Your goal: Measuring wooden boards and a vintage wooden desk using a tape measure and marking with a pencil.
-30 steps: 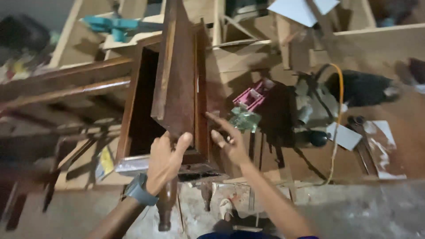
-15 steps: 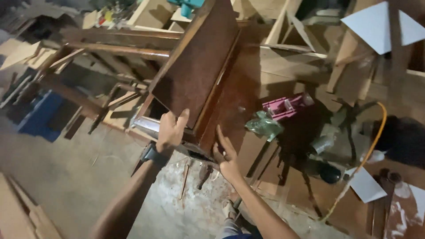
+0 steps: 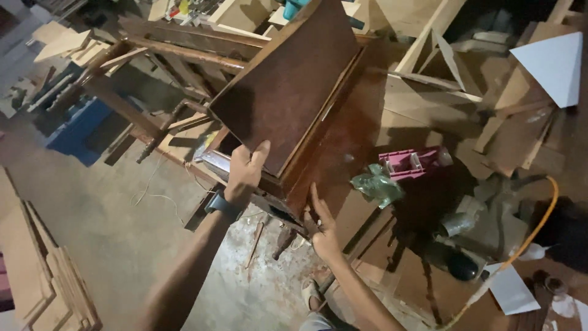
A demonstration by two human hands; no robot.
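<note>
Panel (image 3: 288, 92) tilting flatter over cabinet (image 3: 343, 141) now; left hand (image 3: 245, 171) gripping its edge, right hand (image 3: 321, 224) settling open-palmed against cabinet side.

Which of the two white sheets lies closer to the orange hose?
The lower white sheet, on the floor at the bottom right beside the orange hose. The other white sheet sits far up at the top right.

We hold a dark brown wooden drawer (image 3: 288, 92), tilted with its flat bottom facing up, half inside the matching dark wooden cabinet frame (image 3: 343, 141) lying centre-scene
</note>
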